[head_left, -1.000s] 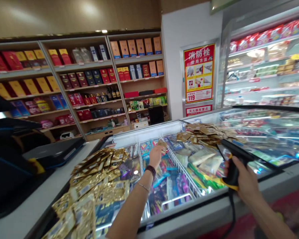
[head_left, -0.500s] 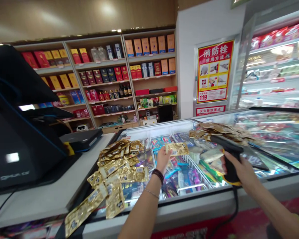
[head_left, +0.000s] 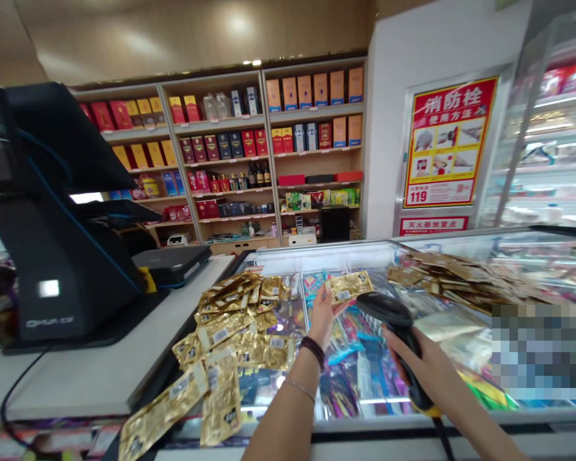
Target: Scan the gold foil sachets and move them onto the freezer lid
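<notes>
A gold foil packet (head_left: 349, 286) is pinched at its left end by my left hand (head_left: 324, 315), above the glass top of a freezer. My right hand (head_left: 417, 362) is wrapped round the handle of a black and yellow barcode scanner (head_left: 386, 308). The scanner's head is beside the packet's lower right, not touching it as far as I can see. A heap of gold packets (head_left: 225, 333) lies on the left part of the glass. More gold-brown packets (head_left: 461, 272) are piled on the right part.
At the left, a black checkout terminal (head_left: 72, 256) and a flat black box (head_left: 173, 264) stand on a pale counter (head_left: 125, 378). Shelves of boxes and bottles (head_left: 221, 134) line the back wall. The scanner's cable (head_left: 442, 438) hangs from its handle.
My right hand has brought the scanner left, close to the packet in my left hand. The camera view has turned slightly to the left.
</notes>
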The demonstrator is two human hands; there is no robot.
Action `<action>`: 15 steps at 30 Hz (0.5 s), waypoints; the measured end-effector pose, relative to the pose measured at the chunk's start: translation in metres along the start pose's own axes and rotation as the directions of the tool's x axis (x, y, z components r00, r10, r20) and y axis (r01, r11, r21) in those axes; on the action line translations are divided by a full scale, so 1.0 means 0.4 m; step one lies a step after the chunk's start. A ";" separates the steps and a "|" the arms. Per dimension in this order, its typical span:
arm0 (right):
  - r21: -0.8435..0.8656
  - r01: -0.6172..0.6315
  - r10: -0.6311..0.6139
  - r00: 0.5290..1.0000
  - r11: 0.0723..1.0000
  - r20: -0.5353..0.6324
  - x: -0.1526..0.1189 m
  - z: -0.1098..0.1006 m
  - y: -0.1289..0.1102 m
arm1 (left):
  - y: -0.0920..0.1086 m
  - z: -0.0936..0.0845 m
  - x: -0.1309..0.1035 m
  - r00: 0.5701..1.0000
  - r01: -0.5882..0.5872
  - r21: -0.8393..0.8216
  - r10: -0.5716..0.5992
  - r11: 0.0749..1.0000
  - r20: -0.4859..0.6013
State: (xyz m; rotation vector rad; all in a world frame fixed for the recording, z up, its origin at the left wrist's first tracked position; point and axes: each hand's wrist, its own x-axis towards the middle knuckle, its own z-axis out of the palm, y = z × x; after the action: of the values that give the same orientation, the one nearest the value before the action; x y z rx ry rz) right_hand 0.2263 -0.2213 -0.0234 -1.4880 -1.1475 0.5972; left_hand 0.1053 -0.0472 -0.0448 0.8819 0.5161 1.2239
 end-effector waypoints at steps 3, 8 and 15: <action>-0.066 0.002 -0.002 1.000 0.998 -0.009 0.011 0.030 0.002 | -0.004 -0.022 0.022 0.998 0.035 -0.014 -0.036 0.999 -0.046; -0.112 -0.034 0.036 0.999 0.993 0.015 0.014 0.054 0.006 | -0.003 -0.051 0.036 0.999 0.020 -0.022 -0.021 1.000 -0.039; -0.120 -0.034 0.035 0.999 0.992 0.011 0.012 0.064 0.003 | 0.001 -0.059 0.040 0.999 0.028 -0.015 -0.029 0.999 -0.040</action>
State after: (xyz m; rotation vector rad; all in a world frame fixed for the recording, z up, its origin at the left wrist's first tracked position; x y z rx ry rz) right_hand 0.2068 -0.2055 -0.0300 -1.6113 -1.1871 0.5703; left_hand 0.0918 -0.0250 -0.0565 0.8372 0.5497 1.2198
